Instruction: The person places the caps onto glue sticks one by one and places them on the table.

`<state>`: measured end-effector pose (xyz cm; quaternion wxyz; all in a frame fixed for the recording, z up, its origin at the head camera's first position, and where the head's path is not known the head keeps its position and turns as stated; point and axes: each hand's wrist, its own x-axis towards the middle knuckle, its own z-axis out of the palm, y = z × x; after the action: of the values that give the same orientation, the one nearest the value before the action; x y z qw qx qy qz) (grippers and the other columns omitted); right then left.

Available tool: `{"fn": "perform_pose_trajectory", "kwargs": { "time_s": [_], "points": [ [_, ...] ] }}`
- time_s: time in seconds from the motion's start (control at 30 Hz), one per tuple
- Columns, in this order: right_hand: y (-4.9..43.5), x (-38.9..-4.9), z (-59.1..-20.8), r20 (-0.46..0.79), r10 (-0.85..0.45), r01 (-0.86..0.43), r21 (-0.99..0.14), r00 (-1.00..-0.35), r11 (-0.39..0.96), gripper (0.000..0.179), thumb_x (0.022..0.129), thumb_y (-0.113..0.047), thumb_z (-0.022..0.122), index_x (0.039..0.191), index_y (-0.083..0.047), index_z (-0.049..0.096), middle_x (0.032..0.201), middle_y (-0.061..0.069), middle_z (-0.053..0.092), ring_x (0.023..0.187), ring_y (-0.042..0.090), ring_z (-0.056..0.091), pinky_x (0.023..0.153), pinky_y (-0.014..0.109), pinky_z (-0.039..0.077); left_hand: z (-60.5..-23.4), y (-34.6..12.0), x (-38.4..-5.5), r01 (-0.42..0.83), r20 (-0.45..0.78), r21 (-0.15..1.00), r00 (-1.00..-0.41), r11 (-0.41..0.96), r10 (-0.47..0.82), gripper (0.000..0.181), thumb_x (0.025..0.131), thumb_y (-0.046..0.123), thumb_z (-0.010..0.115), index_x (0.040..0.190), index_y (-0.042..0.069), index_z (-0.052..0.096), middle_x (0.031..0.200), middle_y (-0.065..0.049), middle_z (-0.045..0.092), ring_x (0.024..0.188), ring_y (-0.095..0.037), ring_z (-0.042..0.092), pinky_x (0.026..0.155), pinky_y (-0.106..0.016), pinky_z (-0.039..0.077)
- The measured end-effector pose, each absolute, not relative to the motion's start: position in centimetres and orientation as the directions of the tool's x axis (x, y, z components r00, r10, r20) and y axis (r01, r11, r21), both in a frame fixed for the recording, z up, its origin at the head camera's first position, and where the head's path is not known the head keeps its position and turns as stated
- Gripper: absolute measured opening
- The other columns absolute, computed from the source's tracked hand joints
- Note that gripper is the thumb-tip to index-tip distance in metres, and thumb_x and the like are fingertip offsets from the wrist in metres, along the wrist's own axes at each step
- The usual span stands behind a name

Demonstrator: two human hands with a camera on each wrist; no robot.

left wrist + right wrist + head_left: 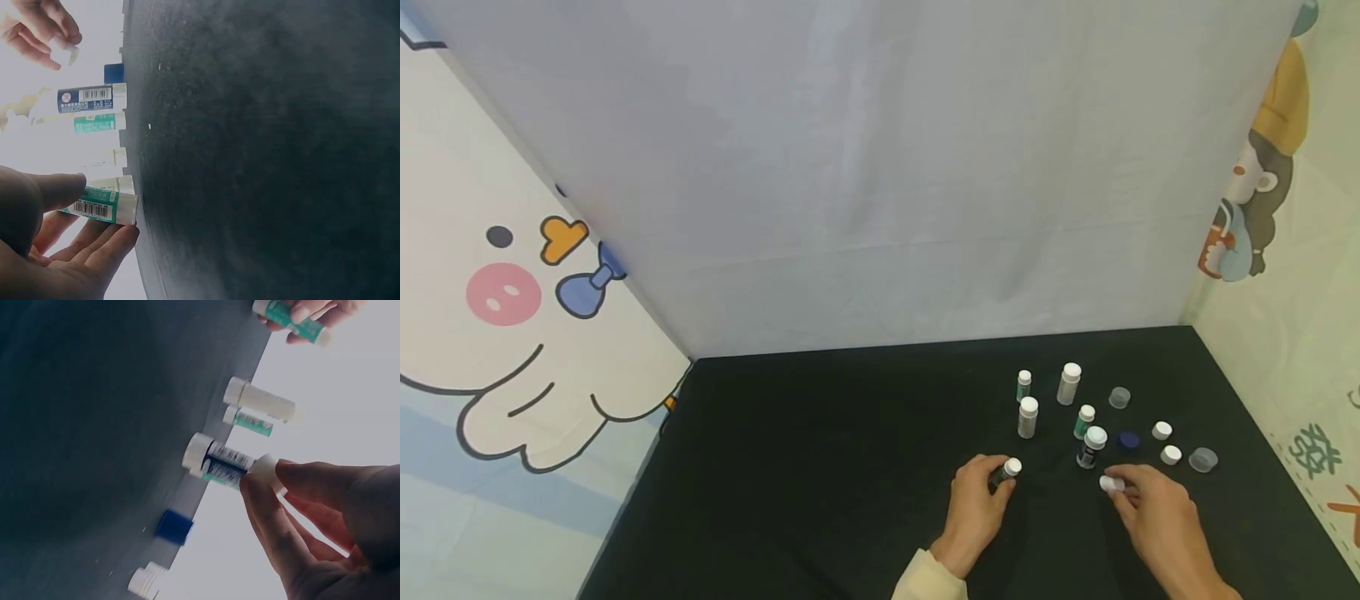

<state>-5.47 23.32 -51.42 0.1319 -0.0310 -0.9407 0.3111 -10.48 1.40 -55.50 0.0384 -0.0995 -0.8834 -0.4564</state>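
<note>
My left hand (pixel 976 504) grips a glue stick (pixel 97 205) with a green label between thumb and fingers, its white top (pixel 1012 467) facing up. In the left wrist view the stick's white base is low, beside the dark table. My right hand (pixel 1157 508) pinches a small white cap (pixel 1110 483) between thumb and fingertips, held above the table. Nearest the right hand stands a glue stick with a dark blue label (pixel 1090 448), and behind it a small green-labelled one (pixel 1084 422). The cap overlaps the blue-labelled stick in the right wrist view.
Two larger white glue sticks (pixel 1027 418) and another small green one (pixel 1023 387) stand farther back. To the right lie a blue cap (pixel 1128 441), two white caps (pixel 1170 455) and two clear caps (pixel 1203 460). Cloth walls (pixel 880 208) border the black table (pixel 820 467).
</note>
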Motion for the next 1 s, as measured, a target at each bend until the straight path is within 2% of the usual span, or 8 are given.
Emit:
{"fn": "perform_pose_trajectory", "kwargs": {
  "time_s": [0.3,0.53,0.77,1.0],
  "points": [
    [21.0,-6.1,-51.0,0.284,0.1,-0.102,-0.617,-0.954,0.78,0.018,0.082,0.008,0.082,0.098,0.001,0.078,0.096,0.015,0.075,0.078,0.03,0.077,0.063,0.038,0.059,-55.5,0.7,-10.3,0.187,0.148,0.803,-0.982,0.565,0.114,0.024,0.085,-0.002,0.083,0.107,0.008,0.081,0.097,0.001,0.076,0.082,-0.002,0.062,0.074,-0.024,0.052],
    [19.2,-6.8,-50.4,0.288,0.077,-0.132,-0.639,-0.955,0.758,0.017,0.083,0.008,0.082,0.098,0.0,0.078,0.097,0.014,0.075,0.08,0.03,0.077,0.066,0.043,0.061,-55.7,0.1,-10.2,0.174,0.147,0.808,-0.985,0.562,0.094,0.025,0.085,-0.002,0.083,0.107,0.008,0.081,0.097,0.001,0.075,0.082,-0.001,0.063,0.073,-0.025,0.052],
    [17.6,-7.5,-50.1,0.347,0.049,-0.199,-0.642,-0.937,0.74,0.023,0.078,0.01,0.084,0.096,-0.003,0.078,0.093,0.01,0.076,0.077,0.026,0.077,0.065,0.039,0.061,-55.7,-0.3,-10.2,0.179,0.166,0.806,-0.983,0.565,0.076,0.025,0.085,-0.002,0.083,0.107,0.009,0.081,0.095,0.001,0.075,0.08,0.0,0.061,0.071,-0.024,0.052],
    [16.1,-8.2,-50.1,0.311,0.01,-0.215,-0.681,-0.95,0.7,0.023,0.08,0.009,0.085,0.099,-0.002,0.078,0.095,0.011,0.076,0.079,0.028,0.078,0.067,0.041,0.062,-55.6,-0.8,-10.1,0.207,0.207,0.796,-0.976,0.568,0.064,0.025,0.083,-0.004,0.084,0.106,0.007,0.081,0.095,-0.001,0.076,0.079,-0.004,0.063,0.07,-0.025,0.052]
  ]
}}
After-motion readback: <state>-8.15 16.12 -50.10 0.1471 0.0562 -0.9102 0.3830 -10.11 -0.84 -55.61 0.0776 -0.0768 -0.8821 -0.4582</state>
